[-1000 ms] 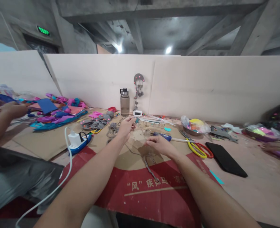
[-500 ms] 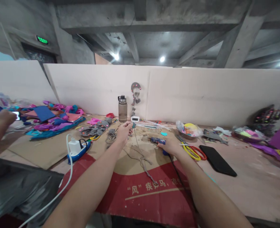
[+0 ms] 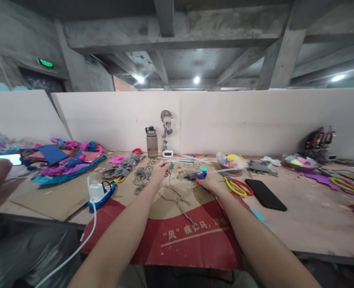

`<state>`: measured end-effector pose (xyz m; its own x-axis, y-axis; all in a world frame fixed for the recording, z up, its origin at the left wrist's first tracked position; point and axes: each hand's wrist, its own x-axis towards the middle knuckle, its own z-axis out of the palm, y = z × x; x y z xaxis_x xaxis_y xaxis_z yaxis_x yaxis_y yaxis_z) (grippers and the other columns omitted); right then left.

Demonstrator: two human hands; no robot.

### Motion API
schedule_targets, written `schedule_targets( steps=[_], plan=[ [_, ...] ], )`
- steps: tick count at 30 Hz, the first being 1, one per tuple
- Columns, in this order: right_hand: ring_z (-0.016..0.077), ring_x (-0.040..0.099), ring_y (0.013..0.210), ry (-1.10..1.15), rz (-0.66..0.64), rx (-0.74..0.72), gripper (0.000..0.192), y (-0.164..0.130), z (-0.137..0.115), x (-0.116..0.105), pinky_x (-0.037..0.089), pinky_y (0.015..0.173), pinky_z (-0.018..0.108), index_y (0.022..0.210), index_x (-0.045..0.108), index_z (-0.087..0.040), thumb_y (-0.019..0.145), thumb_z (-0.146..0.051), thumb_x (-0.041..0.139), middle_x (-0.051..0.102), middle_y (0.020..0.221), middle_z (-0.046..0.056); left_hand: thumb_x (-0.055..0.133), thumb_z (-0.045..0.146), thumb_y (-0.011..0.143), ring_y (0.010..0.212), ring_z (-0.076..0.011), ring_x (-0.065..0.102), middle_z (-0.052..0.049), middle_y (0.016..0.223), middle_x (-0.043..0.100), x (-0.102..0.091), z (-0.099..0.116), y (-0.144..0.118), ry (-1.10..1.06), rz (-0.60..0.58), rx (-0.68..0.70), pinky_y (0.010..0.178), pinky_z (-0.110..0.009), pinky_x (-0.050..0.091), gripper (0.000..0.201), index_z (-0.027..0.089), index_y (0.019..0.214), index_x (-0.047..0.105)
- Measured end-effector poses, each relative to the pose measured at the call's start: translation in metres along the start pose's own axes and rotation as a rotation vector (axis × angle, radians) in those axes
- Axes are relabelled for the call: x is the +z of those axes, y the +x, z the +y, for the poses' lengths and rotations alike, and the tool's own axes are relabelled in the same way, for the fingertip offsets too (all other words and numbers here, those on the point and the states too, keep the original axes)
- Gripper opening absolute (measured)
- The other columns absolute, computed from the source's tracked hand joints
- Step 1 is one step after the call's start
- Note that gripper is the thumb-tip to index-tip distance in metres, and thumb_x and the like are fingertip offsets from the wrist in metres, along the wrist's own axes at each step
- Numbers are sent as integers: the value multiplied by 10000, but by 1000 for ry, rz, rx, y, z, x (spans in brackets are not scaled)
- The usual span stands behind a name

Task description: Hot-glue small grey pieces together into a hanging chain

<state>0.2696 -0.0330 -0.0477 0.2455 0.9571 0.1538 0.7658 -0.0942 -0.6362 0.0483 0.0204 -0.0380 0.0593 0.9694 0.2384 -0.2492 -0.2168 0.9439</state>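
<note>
Head | L hand [image 3: 158, 171] pinches teal bit [image 3: 171, 165] | R hand [image 3: 210, 184] grips glue gun [image 3: 195, 175] | cardboard [image 3: 192, 234] reads "风"

From the cardboard sheet [image 3: 177, 212], the water bottle [image 3: 152, 142] stands at twelve o'clock against the wall board [image 3: 240, 120]. The scissors [image 3: 235, 186] lie at two o'clock, the phone [image 3: 265, 194] just right of them. The power strip [image 3: 100, 191] sits at ten o'clock.
</note>
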Motion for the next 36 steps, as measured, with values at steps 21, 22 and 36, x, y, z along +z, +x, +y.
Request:
schedule_targets(
  steps=[21, 22, 36],
  plan=[
    [134, 547, 612, 400, 129, -357, 184, -47, -63, 3, 403, 585, 228, 904, 560, -159, 759, -226, 470, 617, 702, 9, 735, 352, 543, 517, -76, 564, 19, 653, 594, -7, -1, 4, -14, 68, -47, 413, -159, 300, 330, 140, 763, 610],
    [140, 545, 616, 374, 133, -384, 192, -46, -62, 6, 399, 586, 236, 917, 558, -155, 779, -254, 469, 618, 715, 15, 737, 357, 542, 524, -78, 567, 20, 653, 594, -7, -1, 4, -13, 71, -43, 420, -160, 308, 336, 141, 767, 610],
    [195, 584, 825, 188, 148, -409, 273, -41, -56, 13, 406, 729, 268, 1071, 531, -130, 833, -262, 512, 650, 929, 109, 736, 362, 551, 483, -63, 526, 23, 646, 570, -3, 4, 2, -33, 57, -23, 400, -165, 268, 334, 137, 753, 596]
  ],
)
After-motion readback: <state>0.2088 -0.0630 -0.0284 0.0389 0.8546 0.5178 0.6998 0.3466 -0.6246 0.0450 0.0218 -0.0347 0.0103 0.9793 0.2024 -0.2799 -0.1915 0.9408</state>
